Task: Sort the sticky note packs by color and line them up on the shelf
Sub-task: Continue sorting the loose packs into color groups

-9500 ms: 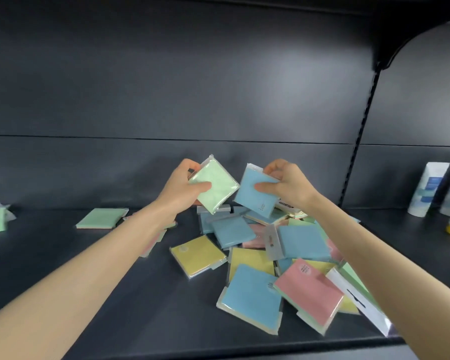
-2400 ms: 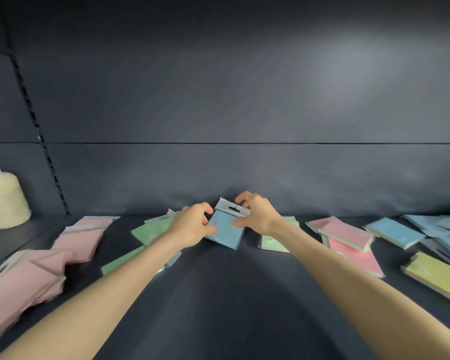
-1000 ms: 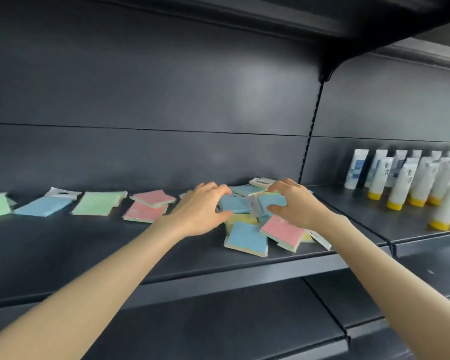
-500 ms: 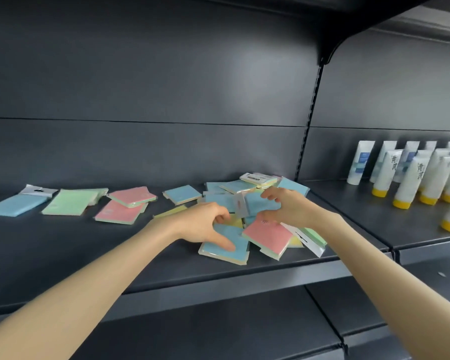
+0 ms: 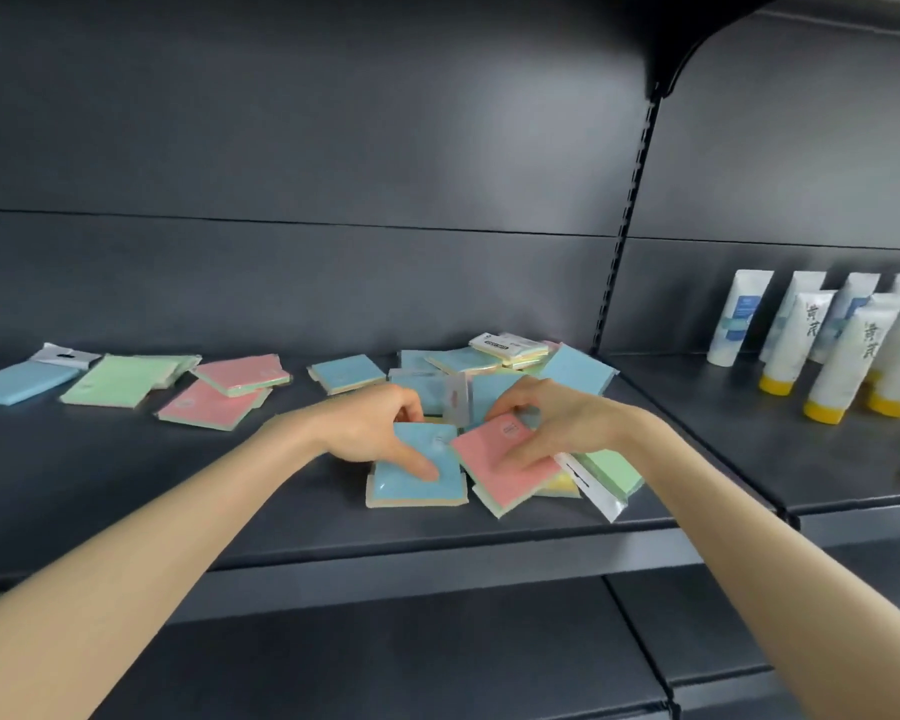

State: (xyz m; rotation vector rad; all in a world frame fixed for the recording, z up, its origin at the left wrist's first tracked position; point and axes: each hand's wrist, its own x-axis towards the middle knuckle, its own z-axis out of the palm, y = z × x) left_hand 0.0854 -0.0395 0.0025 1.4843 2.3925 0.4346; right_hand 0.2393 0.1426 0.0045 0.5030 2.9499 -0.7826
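Grip is taken: the blue pack point(image 5: 411, 485) is pinched by the left hand point(image 5: 365, 433), the pink pack point(image 5: 481, 462) by the right hand point(image 5: 557, 423), fingers curled, near the shelf point(image 5: 126, 485) front edge; loose neighbours could be dragged off.

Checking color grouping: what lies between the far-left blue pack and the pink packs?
A green pack, flat on the shelf, in the head view.

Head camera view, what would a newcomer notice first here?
The left hand grips a blue pack and the right hand a pink pack, at the front of a jumbled pastel pile on the shelf. White tubes with yellow caps stand at far right.
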